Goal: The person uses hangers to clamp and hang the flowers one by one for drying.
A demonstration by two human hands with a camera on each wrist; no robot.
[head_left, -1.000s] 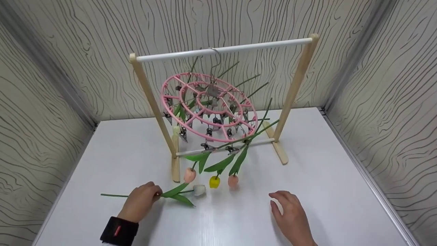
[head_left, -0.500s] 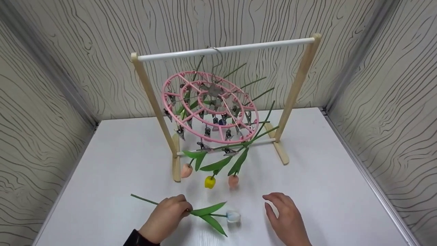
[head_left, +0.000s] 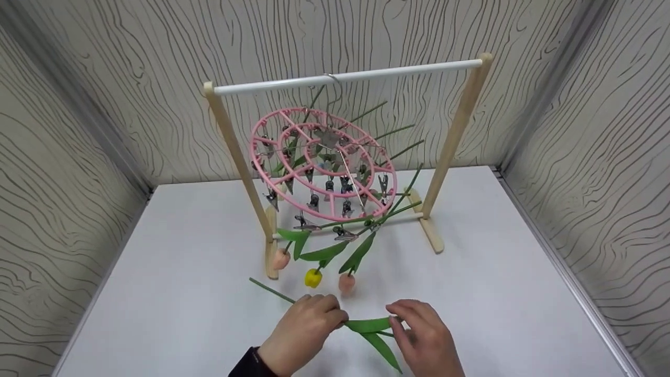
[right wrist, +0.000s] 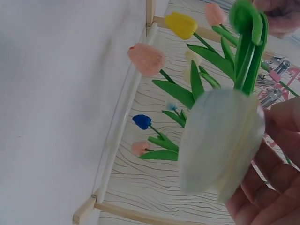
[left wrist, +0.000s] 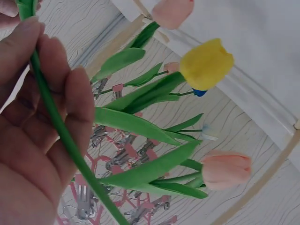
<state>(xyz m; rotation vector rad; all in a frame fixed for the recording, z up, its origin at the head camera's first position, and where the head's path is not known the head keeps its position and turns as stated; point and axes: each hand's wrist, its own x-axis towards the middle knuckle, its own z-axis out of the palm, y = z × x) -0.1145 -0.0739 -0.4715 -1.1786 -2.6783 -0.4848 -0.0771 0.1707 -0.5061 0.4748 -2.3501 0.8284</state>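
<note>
A white artificial tulip (right wrist: pixel 220 140) lies across between my hands in front of the rack. My left hand (head_left: pixel 306 332) grips its green stem (left wrist: pixel 70 145) just below the leaves, and the stem's free end points back to the left. Around the far leaf's tip and the bloom end sits my right hand (head_left: pixel 426 335), fingers loosely curved; whether it touches the flower is unclear. The bloom is hidden by that hand in the head view but fills the middle of the right wrist view. Both hands are low over the table's front part.
Behind my hands a pink round clip hanger (head_left: pixel 253 145) hangs tilted from the rack's white bar (head_left: pixel 408 71). Several tulips are on it, among them a yellow tulip (head_left: pixel 313 278), a pink tulip (head_left: pixel 346 284) and a blue tulip (right wrist: pixel 141 122). Wooden posts (head_left: pixel 455 133) flank it.
My left hand has carried the white tulip rightward and closer to me, up to my right hand. The right hand has moved slightly left. The hanger has turned a little.
</note>
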